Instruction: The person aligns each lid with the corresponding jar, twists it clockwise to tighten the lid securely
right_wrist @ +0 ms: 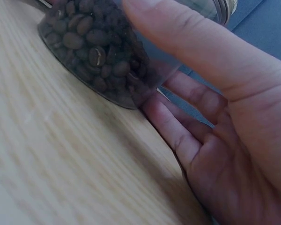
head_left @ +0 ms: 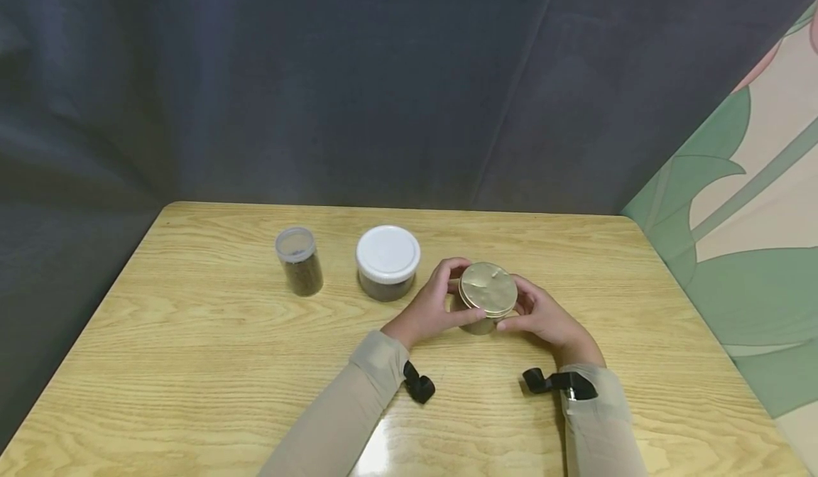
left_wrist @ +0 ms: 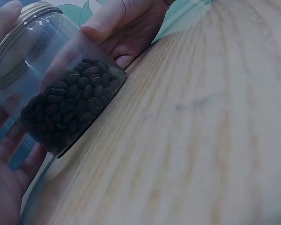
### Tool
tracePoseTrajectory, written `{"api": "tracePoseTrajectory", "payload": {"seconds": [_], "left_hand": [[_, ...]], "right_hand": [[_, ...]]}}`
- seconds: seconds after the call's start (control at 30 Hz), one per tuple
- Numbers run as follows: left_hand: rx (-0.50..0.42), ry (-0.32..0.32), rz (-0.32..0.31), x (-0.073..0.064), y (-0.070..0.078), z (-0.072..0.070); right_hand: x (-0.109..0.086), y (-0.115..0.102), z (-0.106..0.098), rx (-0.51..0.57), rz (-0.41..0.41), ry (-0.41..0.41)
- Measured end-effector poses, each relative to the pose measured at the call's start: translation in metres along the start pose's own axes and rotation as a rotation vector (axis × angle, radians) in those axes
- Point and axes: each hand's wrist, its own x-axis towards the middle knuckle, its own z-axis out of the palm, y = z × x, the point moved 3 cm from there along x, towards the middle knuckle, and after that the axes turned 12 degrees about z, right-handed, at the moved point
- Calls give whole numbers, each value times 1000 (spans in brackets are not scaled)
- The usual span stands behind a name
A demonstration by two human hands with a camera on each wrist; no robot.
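Note:
A clear jar [left_wrist: 68,96] of coffee beans [right_wrist: 96,51] stands upright on the table, its gold lid [head_left: 488,289] on top. From the left, my left hand [head_left: 437,305] grips the jar near the top, with the thumb at the lid's front edge and the fingers curving behind. On the other side, my right hand [head_left: 543,314] holds the jar's body. Its thumb lies along the clear wall in the right wrist view, and its fingers reach around the far side, partly hidden by the jar.
A white-lidded tub [head_left: 388,260] stands left of the jar. Farther left is a narrow clear canister [head_left: 302,264] with dark contents. The wooden table [head_left: 192,363] ends at a dark curtain [head_left: 383,94] behind and a leaf-patterned cloth [head_left: 754,278] on the right.

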Motion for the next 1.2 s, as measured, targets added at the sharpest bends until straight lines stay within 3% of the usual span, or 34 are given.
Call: {"api": "tracePoseTrajectory", "payload": {"seconds": [0.73,1.2], "left_hand": [[-11,-48,11,1,0,0],[28,-7,0,1,-1,0]], "right_hand": [[0,0,-2,-27,4,3],[1,1,1,-24,-5,33]]}}
